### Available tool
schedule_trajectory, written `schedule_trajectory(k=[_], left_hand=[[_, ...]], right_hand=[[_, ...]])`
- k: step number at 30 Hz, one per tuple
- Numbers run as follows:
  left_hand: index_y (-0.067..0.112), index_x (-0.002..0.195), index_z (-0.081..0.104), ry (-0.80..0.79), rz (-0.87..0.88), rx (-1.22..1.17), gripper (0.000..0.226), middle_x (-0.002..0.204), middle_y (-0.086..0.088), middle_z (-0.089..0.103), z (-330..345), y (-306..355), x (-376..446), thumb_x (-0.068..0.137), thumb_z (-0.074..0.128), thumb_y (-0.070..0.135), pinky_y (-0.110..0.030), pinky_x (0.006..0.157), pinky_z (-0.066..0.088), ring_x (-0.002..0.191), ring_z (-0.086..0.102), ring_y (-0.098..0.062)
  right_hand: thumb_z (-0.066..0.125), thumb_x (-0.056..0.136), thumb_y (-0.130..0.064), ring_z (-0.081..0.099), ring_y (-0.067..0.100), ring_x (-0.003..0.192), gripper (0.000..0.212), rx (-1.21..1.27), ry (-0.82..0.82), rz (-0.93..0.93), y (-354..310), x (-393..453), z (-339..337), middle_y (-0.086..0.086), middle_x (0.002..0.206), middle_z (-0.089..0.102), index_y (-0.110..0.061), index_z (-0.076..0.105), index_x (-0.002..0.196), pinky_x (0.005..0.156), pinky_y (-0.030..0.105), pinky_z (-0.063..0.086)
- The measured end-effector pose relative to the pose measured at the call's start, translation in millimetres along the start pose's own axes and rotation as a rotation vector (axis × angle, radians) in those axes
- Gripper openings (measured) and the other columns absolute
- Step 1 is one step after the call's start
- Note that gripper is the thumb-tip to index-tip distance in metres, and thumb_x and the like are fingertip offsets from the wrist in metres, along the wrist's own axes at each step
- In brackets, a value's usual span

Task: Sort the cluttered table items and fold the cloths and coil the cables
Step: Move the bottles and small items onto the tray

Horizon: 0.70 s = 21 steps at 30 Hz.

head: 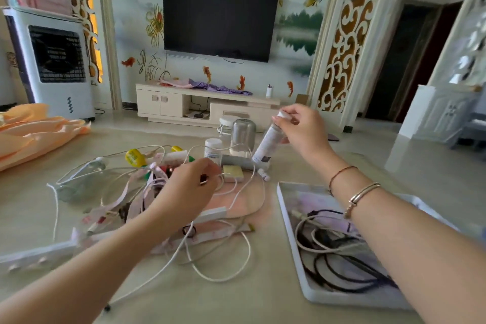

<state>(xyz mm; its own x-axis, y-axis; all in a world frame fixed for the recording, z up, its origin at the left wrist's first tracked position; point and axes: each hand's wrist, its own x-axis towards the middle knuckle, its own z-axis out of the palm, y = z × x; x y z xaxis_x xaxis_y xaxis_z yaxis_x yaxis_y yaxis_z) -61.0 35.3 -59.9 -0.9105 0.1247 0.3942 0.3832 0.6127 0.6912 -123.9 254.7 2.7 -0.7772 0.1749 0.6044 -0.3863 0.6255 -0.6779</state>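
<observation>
Fingers and thumb of the right hand [299, 129] pinch the white cap of a tall white spray bottle [269, 141], which hangs tilted above the far middle of the table [263, 302]. The left hand [188, 187] is curled over the clutter at the centre, its fingertips pinching a small dark red object [203, 179] too blurred to identify. Just beyond that hand lie a pale yellow square block [233, 172], a grey tube [238, 162] on its side, a short white jar [212, 147] standing upright and a clear domed container [243, 134] behind it. To the left of these sit a yellow bottle [134, 158] on its side and a crumpled clear plastic bag [79, 184]. Loose white cables [223, 275] and pale patterned ribbons [123, 197] tangle across the middle of the table, under and around the left forearm. At the near right a white rectangular tray [289, 231] holds a loose heap of black and white cables [336, 258], partly covered by the right forearm, which wears a thin red cord and metal bracelets [364, 192]. At the far left edge lies a bunched peach cloth [34, 131]. A blurred white strip lies along the near left edge; what it is cannot be told.
</observation>
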Motion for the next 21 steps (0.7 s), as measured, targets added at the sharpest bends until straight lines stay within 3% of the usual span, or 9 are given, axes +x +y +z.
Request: schedule_trajectory(k=[3, 8, 13, 17, 19, 21], left_hand=[[0.016, 0.115, 0.063, -0.102, -0.013, -0.011, 0.027, 0.115, 0.002, 0.065, 49, 25, 7, 0.091, 0.05, 0.013, -0.022, 0.086, 0.04, 0.106, 0.058, -0.015], [0.015, 0.129, 0.052, -0.233, -0.122, 0.052, 0.038, 0.129, -0.003, 0.056, 125, 48, 24, 0.092, 0.054, 0.025, -0.023, 0.085, 0.038, 0.114, 0.053, -0.021], [0.018, 0.135, 0.042, -0.175, -0.246, 0.11, 0.053, 0.133, -0.002, 0.053, 171, 46, 42, 0.086, 0.058, 0.029, -0.039, 0.1, 0.039, 0.124, 0.044, -0.028], [0.024, 0.135, 0.045, -0.072, -0.23, 0.195, 0.052, 0.134, -0.002, 0.054, 179, 42, 46, 0.084, 0.051, 0.018, -0.041, 0.101, 0.033, 0.128, 0.039, -0.03], [0.027, 0.133, 0.048, -0.05, -0.204, 0.193, 0.053, 0.13, -0.003, 0.058, 180, 38, 46, 0.082, 0.05, 0.015, -0.042, 0.1, 0.038, 0.124, 0.044, -0.03], [0.029, 0.132, 0.051, -0.044, -0.206, 0.157, 0.054, 0.126, -0.003, 0.06, 181, 34, 46, 0.08, 0.05, 0.015, -0.043, 0.099, 0.041, 0.121, 0.047, -0.029]], right_hand=[[0.067, 0.088, -0.019, 0.066, 0.021, 0.093, 0.022, -0.051, 0.046, 0.088, 34, -18, -59, 0.004, 0.103, 0.067, -0.01, 0.063, 0.108, 0.074, 0.043, 0.06], [0.069, 0.084, -0.024, 0.067, 0.021, 0.08, 0.012, -0.14, 0.2, 0.218, 99, -42, -133, -0.003, 0.089, 0.067, -0.018, 0.064, 0.093, 0.074, 0.047, 0.058], [0.069, 0.085, -0.022, 0.062, 0.019, 0.089, 0.012, -0.224, 0.241, 0.205, 139, -45, -156, -0.004, 0.089, 0.065, -0.016, 0.063, 0.093, 0.072, 0.03, 0.049], [0.074, 0.082, -0.03, 0.054, 0.013, 0.08, 0.037, -0.255, 0.101, 0.222, 154, -43, -155, -0.008, 0.089, 0.056, -0.019, 0.051, 0.109, 0.067, 0.029, 0.041], [0.073, 0.082, -0.023, 0.051, 0.009, 0.076, 0.049, -0.31, 0.0, 0.218, 161, -48, -158, -0.011, 0.087, 0.05, -0.023, 0.04, 0.118, 0.063, 0.029, 0.041], [0.069, 0.084, -0.014, 0.052, 0.015, 0.08, 0.057, -0.337, -0.016, 0.21, 168, -53, -161, -0.01, 0.089, 0.047, -0.024, 0.033, 0.126, 0.061, 0.027, 0.041]])
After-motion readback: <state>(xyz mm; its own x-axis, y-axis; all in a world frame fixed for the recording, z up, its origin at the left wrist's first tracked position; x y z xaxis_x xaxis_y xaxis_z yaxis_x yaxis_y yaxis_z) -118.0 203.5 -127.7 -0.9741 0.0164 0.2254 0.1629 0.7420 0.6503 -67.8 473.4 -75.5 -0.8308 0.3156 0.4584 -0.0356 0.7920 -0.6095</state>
